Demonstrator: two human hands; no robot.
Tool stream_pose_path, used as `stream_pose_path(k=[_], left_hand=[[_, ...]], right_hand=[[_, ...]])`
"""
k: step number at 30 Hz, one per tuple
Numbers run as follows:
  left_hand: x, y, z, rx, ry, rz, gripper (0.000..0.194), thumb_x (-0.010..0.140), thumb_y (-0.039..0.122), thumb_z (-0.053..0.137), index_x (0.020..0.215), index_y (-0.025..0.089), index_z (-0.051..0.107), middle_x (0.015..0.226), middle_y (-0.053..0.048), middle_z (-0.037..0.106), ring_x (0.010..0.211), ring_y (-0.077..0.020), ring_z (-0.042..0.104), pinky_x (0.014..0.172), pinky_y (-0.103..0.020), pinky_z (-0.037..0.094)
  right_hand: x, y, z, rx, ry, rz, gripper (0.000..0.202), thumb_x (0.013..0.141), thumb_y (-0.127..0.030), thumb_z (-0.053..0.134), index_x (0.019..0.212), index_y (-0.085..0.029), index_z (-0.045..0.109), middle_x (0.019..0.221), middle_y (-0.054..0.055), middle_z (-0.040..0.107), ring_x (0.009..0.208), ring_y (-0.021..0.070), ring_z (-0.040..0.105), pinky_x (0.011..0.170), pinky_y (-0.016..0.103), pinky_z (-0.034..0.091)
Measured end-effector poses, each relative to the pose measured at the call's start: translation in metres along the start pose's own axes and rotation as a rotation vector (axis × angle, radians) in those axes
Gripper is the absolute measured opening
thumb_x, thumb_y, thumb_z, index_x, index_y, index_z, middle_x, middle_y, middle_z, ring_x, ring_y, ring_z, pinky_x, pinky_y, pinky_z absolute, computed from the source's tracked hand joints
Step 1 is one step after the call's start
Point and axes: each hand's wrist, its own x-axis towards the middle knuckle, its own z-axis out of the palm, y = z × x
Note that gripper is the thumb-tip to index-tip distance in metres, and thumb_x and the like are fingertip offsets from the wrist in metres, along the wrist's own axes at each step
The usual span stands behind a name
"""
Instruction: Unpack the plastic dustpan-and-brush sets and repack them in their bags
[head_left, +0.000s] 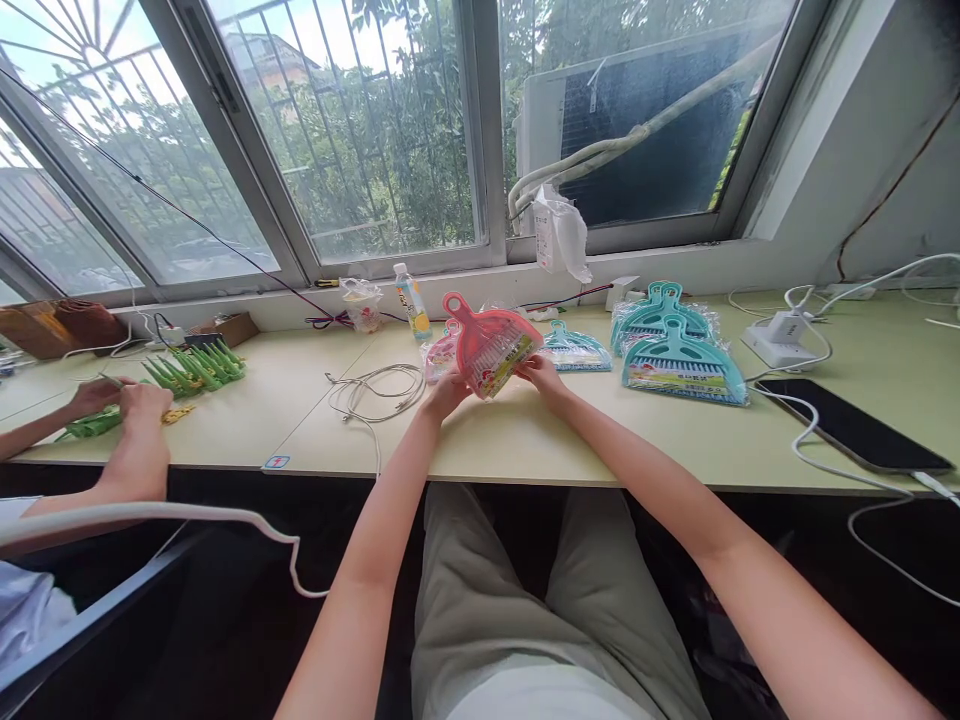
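Note:
A pink dustpan and brush set [491,350] in clear wrap is held tilted above the table's front part, its looped handle up and to the left. My left hand [450,391] grips its lower left edge, and my right hand [544,378] has its lower right corner between the fingers. Behind it another pink set [441,352] lies on the table, partly hidden. A teal dustpan set [576,348] lies just beyond my right hand. Further right, several teal sets [681,368] lie overlapping, also wrapped.
A coiled cable [379,392] lies left of my hands; a drink bottle [412,303] stands by the window. At right are a phone [855,424], a power strip [781,340] and loose white cords. A co-worker's hands [142,402] handle green pieces [196,368] at far left.

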Motion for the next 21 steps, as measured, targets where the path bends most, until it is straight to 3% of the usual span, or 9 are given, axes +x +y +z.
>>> stream_pose_path(k=[6, 10, 15, 21], left_hand=[[-0.006, 0.006, 0.005, 0.064, -0.078, -0.119, 0.041, 0.082, 0.045, 0.066, 0.112, 0.019, 0.066, 0.108, -0.01, 0.072, 0.11, -0.0281, 0.063, 0.098, -0.044, 0.046], [-0.004, 0.002, 0.003, 0.103, -0.091, -0.153, 0.052, 0.084, 0.064, 0.056, 0.11, 0.02, 0.067, 0.103, -0.009, 0.073, 0.104, -0.0267, 0.065, 0.097, -0.044, 0.047], [0.007, -0.006, -0.006, 0.064, 0.174, -0.086, 0.049, 0.089, 0.065, 0.046, 0.111, 0.026, 0.066, 0.096, -0.006, 0.074, 0.1, -0.0243, 0.067, 0.089, -0.039, 0.054], [0.016, -0.008, -0.015, -0.019, 0.534, 0.029, 0.025, 0.096, 0.039, 0.05, 0.109, 0.023, 0.063, 0.1, -0.004, 0.073, 0.087, -0.0156, 0.068, 0.077, -0.028, 0.054]], right_hand=[[-0.001, -0.01, -0.005, 0.062, 0.105, 0.023, 0.027, 0.066, -0.031, 0.084, 0.078, -0.019, 0.063, 0.083, 0.003, 0.072, 0.083, 0.0177, 0.069, 0.093, 0.038, 0.056], [-0.005, -0.019, -0.002, 0.13, 0.133, 0.116, 0.024, 0.074, -0.02, 0.079, 0.088, -0.02, 0.06, 0.09, 0.004, 0.073, 0.084, 0.0187, 0.071, 0.088, 0.039, 0.059], [-0.012, -0.022, 0.004, 0.115, 0.114, 0.171, 0.029, 0.077, -0.013, 0.075, 0.095, -0.021, 0.055, 0.089, 0.003, 0.073, 0.074, 0.0177, 0.072, 0.082, 0.041, 0.063], [-0.013, -0.022, 0.001, 0.041, 0.002, 0.134, 0.034, 0.073, -0.021, 0.081, 0.099, -0.02, 0.059, 0.092, 0.006, 0.074, 0.078, 0.0202, 0.072, 0.081, 0.042, 0.063]])
